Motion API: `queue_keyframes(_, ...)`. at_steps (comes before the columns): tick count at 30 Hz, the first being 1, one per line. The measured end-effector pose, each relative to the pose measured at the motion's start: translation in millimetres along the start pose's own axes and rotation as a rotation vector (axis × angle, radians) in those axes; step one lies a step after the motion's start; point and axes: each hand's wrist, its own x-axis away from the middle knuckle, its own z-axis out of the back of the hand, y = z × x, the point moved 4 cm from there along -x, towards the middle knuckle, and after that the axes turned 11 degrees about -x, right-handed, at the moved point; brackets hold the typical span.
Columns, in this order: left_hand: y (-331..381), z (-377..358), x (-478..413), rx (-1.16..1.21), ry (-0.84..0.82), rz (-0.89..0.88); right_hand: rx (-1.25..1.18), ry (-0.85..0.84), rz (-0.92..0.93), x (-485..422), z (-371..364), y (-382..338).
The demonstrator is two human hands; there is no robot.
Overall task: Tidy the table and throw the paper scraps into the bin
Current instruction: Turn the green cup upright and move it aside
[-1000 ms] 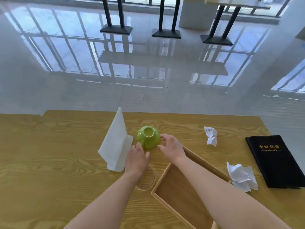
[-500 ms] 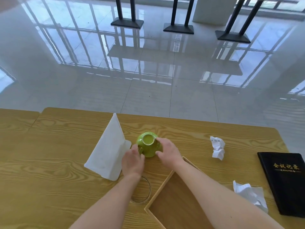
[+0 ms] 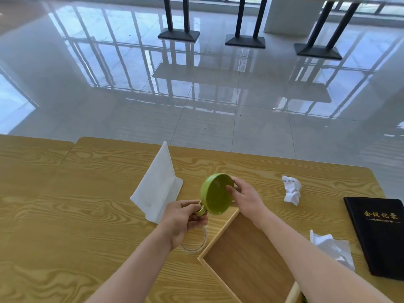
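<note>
A green cup [image 3: 215, 194] is lifted off the wooden table [image 3: 65, 215] and tipped on its side, its mouth facing me. My left hand [image 3: 182, 217] grips its handle and my right hand [image 3: 243, 197] holds its rim. One crumpled paper scrap [image 3: 291, 190] lies to the right of the cup. A second, flatter scrap [image 3: 332, 248] lies near the table's right front, beside my right forearm. No bin is in view.
A wooden tray [image 3: 247, 259] sits under my right forearm. A clear glass ring [image 3: 196, 246] lies partly under my left hand. A white folded sign stand [image 3: 158, 189] stands left of the cup. A black notebook [image 3: 380, 235] lies at the right edge.
The cup was upside down on the table; both hands closed on it, lifted it and turned it so its mouth faces me. My view shifted slightly.
</note>
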Motion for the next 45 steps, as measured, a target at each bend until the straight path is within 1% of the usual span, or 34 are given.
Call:
queue_keyframes(2, -8, 8, 11, -0.031, -0.031, 0.023, -0.016, 0.024, -0.03, 11, -8, 8)
queue_keyframes(3, -13, 12, 16, -0.056, -0.021, 0.027, 0.008, 0.023, -0.038, 17, -13, 11)
queue_keyframes(7, -36, 39, 40, -0.183, 0.135, -0.061, 0.031, -0.04, -0.076, 37, -38, 19)
queue_keyframes(10, -58, 64, 64, -0.246, 0.186, -0.159, 0.049, -0.105, -0.098, 46, -64, 23)
queue_keyframes(13, -79, 91, 88, -0.366, 0.231, -0.226, 0.14, -0.192, -0.112, 53, -93, 26)
queue_keyframes(16, -91, 115, 107, -0.461, 0.298, -0.265, 0.209, -0.261, -0.127, 57, -125, 32)
queue_keyframes(21, -106, 143, 125, -0.499, 0.395, -0.267, 0.309, -0.335, -0.1, 62, -166, 43)
queue_keyframes(23, -113, 150, 128, -0.521, 0.436, -0.252, 0.37, -0.34, -0.088, 63, -175, 46)
queue_keyframes(28, -127, 162, 129, -0.561, 0.526, -0.212, 0.374, -0.35, -0.109, 66, -191, 52)
queue_keyframes(32, -133, 171, 129, -0.564, 0.577, -0.201, 0.408, -0.33, -0.098, 68, -202, 58)
queue_keyframes(35, -135, 183, 129, -0.542, 0.596, -0.199, 0.406, -0.285, -0.091, 69, -212, 61)
queue_keyframes(39, -136, 203, 130, -0.533, 0.6, -0.206, 0.345, -0.229, -0.128, 70, -234, 61)
queue_keyframes(45, -126, 239, 133, -0.499, 0.625, -0.218, 0.237, -0.218, -0.163, 67, -277, 60)
